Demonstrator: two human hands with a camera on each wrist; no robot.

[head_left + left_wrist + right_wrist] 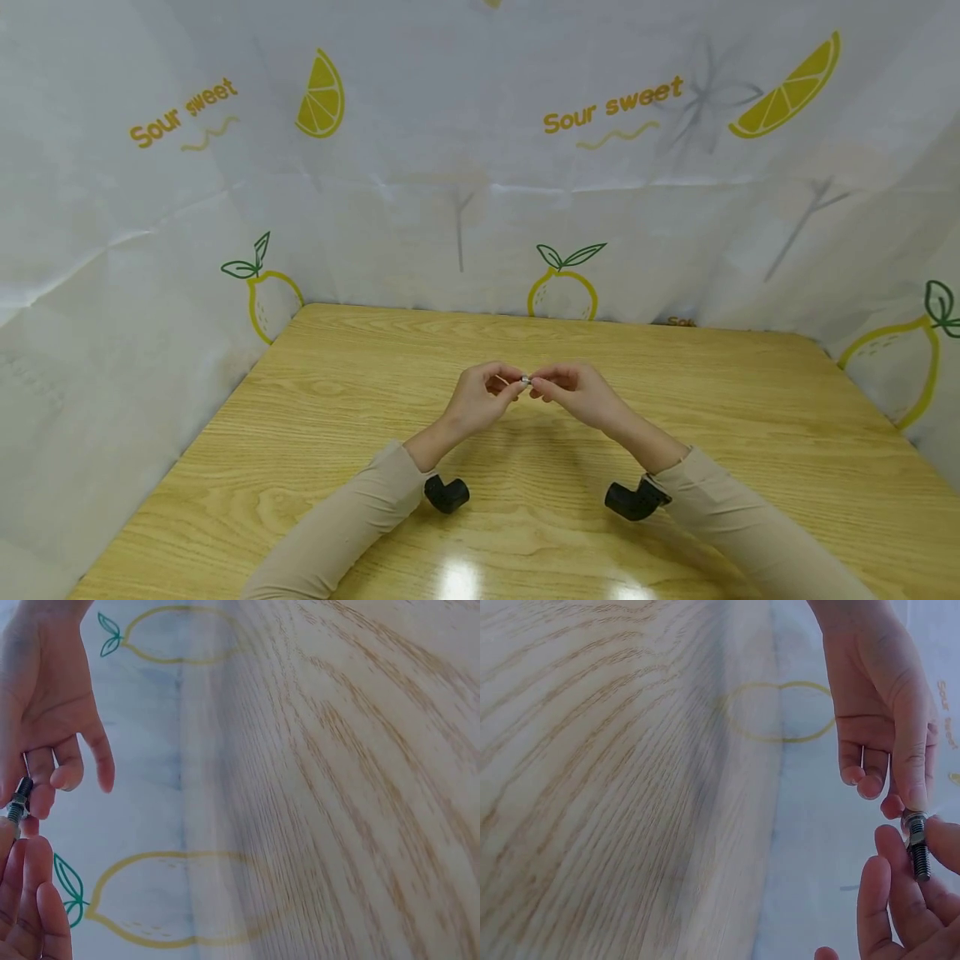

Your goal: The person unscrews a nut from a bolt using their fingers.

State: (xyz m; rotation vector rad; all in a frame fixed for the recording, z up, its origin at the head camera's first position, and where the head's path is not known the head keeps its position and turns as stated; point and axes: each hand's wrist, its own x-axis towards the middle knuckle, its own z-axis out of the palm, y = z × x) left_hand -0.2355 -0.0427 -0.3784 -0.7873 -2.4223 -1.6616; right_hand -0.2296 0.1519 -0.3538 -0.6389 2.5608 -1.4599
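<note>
A small metal bolt (526, 380) is held between both hands above the middle of the table. My left hand (477, 402) pinches one end between thumb and fingertips. From the other side, my right hand (583, 396) pinches with thumb and forefinger near a nut (916, 838) on the shaft. The right wrist view shows the bolt's threaded end (922, 868) sticking out past that nut. In the left wrist view the bolt's dark tip (25, 784) points up toward the right hand, and fingers hide part of the shaft.
Under the hands lies a wood-grain table (360, 367). White cloth (420, 233) printed with lemons stands behind it and along its sides. Dark camera mounts (447, 495) hang at both wrists, below the beige sleeves (352, 517).
</note>
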